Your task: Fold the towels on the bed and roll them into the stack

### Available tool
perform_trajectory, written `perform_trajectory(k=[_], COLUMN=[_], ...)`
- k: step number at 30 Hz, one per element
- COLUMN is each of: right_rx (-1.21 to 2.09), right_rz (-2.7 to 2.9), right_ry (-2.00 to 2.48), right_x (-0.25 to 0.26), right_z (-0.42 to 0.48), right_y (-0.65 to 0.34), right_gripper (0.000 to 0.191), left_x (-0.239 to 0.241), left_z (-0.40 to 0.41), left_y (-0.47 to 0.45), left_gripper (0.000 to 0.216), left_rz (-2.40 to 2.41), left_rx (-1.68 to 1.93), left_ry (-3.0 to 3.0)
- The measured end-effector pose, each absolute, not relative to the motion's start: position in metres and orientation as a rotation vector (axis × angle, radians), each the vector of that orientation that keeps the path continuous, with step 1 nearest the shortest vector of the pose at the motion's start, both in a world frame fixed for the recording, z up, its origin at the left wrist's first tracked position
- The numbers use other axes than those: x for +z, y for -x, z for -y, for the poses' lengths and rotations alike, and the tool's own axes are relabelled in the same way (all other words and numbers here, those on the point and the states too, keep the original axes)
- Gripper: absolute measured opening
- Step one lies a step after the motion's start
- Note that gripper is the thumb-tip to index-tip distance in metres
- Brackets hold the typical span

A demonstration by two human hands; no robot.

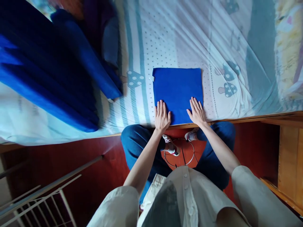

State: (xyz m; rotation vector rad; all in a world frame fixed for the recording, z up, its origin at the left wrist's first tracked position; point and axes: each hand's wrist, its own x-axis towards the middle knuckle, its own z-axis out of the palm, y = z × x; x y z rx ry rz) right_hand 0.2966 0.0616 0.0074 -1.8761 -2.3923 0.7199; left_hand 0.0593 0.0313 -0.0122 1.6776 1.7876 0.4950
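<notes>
A bed (236,37) fills the far half of the scene, covered by a pale sheet (184,34) printed with dots, grey-blue stripes and small mushrooms. Its wooden edge (248,118) runs along the near side. A blue cloth folded into a neat rectangle (177,85) lies flat on the sheet at the near edge, in the middle. To the left, a large heap of dark blue fabric (47,72) lies on the bed, well apart from the folded piece. At the far right lies a yellowish patterned cover (288,47).
</notes>
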Motion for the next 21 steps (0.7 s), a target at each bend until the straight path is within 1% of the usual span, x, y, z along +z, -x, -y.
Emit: perform_trajectory(k=[3,7,10,13,15,17,21], right_rx=[0.672,0.601,0.589,0.584,0.580,0.576,0.604], right_rz=[2.368,2.346,2.366,2.359,2.347,2.336,2.315], right_ry=[1.854,1.810,1.801,1.822,1.845,1.872,1.882], right_x=[0.005,-0.008,-0.025,-0.039,-0.040,-0.036,-0.017], right_z=[-0.091,-0.152,-0.195,-0.222,-0.229,-0.224,-0.174], right_y=[-0.296,-0.286,-0.291,-0.302,-0.305,-0.303,-0.299], right_gripper=[0.073,0.076,0.075,0.074,0.075,0.075,0.074], left_x=[-0.012,-0.019,-0.030,-0.040,-0.042,-0.040,-0.030], left_z=[-0.064,-0.141,-0.196,-0.227,-0.229,-0.215,-0.139], left_y=[-0.049,-0.031,-0.014,-0.004,-0.004,-0.009,-0.026], left_gripper=[0.083,0.089,0.092,0.090,0.089,0.091,0.092], left_rz=[-1.678,-1.564,-1.604,-1.664,-1.691,-1.721,-1.823], left_rx=[0.511,0.559,0.590,0.632,0.657,0.665,0.628], left_ry=[-1.749,-1.862,-1.832,-1.748,-1.714,-1.703,-1.651])
